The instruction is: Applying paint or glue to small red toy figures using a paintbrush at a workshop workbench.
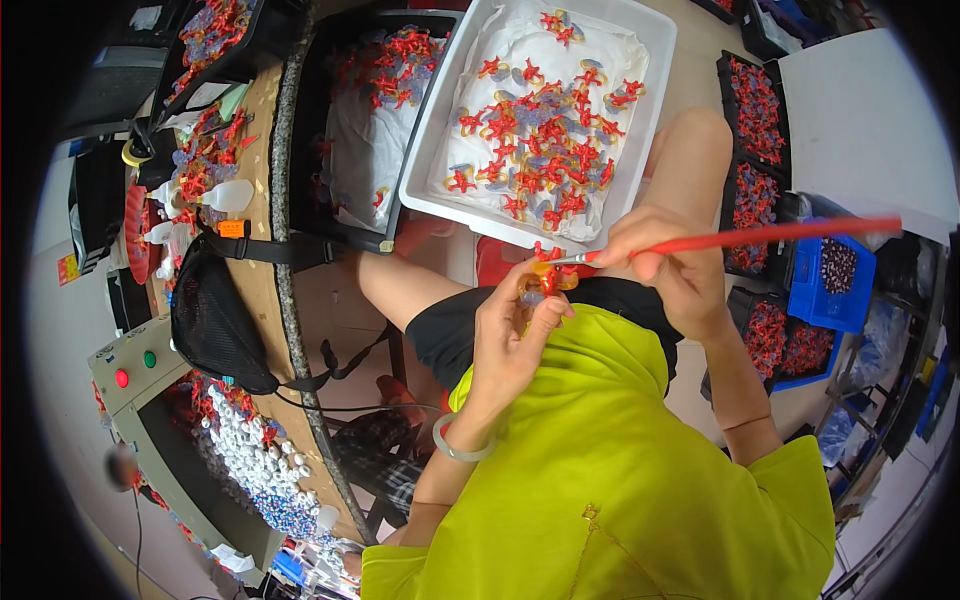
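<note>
My left hand [512, 338] pinches a small red figurine [550, 283] with yellowish and clear purple parts, held over my lap. Closed around a paintbrush with a long red handle [780, 232], my right hand [672, 268] brings its tip to the upper part of that figurine. From this view I cannot tell whether the bristles press on it or only hover close. Just beyond both hands a white tray [660, 95], lined with white cloth, holds several similar figurines [545, 130], crowded toward its middle.
Left of the tray is a black bin [375, 235] with more figurines. A wooden workbench [262, 160] carries a white squeeze bottle [228, 196], a black mesh bag [215, 310] and heaps of small parts. Black crates [785, 165] and a blue bin [850, 300] stand at right.
</note>
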`<action>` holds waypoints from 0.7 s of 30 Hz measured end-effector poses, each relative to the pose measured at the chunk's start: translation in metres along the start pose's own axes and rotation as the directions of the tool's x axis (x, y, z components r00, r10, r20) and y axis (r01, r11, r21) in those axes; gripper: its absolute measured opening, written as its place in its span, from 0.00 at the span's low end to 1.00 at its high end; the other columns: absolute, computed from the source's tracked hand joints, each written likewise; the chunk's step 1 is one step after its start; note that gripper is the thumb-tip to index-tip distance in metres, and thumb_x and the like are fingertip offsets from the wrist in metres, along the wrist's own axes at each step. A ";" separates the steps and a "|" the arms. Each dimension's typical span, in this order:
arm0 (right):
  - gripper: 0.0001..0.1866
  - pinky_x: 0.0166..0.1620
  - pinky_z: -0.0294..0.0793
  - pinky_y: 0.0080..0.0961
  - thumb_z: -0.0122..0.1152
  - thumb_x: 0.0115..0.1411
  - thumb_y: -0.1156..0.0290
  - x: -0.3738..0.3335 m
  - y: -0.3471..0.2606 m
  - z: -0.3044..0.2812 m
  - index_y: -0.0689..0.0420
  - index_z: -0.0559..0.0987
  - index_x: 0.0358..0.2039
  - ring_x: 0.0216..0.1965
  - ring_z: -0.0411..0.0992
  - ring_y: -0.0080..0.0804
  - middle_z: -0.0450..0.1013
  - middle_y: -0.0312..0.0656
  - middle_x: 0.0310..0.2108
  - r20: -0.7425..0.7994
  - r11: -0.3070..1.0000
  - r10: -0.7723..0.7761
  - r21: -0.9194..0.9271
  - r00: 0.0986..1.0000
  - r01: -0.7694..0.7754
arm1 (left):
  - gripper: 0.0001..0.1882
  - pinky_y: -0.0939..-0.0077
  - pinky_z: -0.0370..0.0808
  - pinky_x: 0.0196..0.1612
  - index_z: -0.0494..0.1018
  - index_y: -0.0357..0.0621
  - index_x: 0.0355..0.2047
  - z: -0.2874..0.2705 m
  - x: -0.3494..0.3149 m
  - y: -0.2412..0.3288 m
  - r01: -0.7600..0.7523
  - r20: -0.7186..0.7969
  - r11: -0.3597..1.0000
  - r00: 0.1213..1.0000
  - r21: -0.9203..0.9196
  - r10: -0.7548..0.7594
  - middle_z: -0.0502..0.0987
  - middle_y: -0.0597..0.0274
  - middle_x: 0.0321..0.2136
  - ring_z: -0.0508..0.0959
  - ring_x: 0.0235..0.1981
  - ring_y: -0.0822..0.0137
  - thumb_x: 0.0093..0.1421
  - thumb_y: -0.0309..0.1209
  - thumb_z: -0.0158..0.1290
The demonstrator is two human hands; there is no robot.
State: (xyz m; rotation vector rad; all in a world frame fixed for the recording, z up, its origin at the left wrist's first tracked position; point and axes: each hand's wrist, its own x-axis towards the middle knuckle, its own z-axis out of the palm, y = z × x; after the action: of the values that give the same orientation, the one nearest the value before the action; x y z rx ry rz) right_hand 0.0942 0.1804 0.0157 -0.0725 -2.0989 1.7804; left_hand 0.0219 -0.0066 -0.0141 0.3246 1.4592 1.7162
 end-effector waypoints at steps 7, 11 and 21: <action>0.06 0.33 0.68 0.23 0.53 0.60 0.75 -0.002 -0.009 0.005 0.62 0.76 0.28 0.26 0.70 0.30 0.73 0.41 0.25 -0.091 0.976 0.143 0.179 0.985 -0.125 | 0.20 0.82 0.72 0.36 0.65 0.30 0.51 -0.001 -0.005 -0.010 -0.025 -0.064 1.000 0.998 0.001 0.025 0.75 0.59 0.36 0.75 0.32 0.74 0.60 0.24 0.53; 0.05 0.30 0.67 0.24 0.54 0.59 0.75 0.004 0.001 -0.009 0.60 0.76 0.28 0.24 0.70 0.29 0.74 0.39 0.24 -0.028 0.849 -0.205 -0.502 0.978 0.164 | 0.22 0.81 0.73 0.38 0.64 0.29 0.52 -0.004 -0.005 -0.008 0.016 -0.055 0.996 0.998 0.083 -0.012 0.75 0.57 0.39 0.75 0.34 0.73 0.58 0.24 0.54; 0.07 0.33 0.65 0.26 0.54 0.59 0.71 -0.001 -0.005 -0.010 0.59 0.78 0.28 0.25 0.70 0.29 0.73 0.36 0.22 -0.013 0.996 -0.082 0.025 0.997 0.083 | 0.27 0.78 0.71 0.48 0.64 0.29 0.52 -0.003 -0.004 -0.010 -0.051 -0.095 0.990 0.993 0.133 0.064 0.71 0.55 0.46 0.73 0.46 0.69 0.53 0.21 0.59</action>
State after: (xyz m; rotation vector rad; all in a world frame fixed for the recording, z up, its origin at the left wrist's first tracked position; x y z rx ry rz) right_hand 0.0992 0.1882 0.0213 0.0105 -2.0407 1.7533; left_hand 0.0266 -0.0121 -0.0233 0.3588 1.6534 1.7076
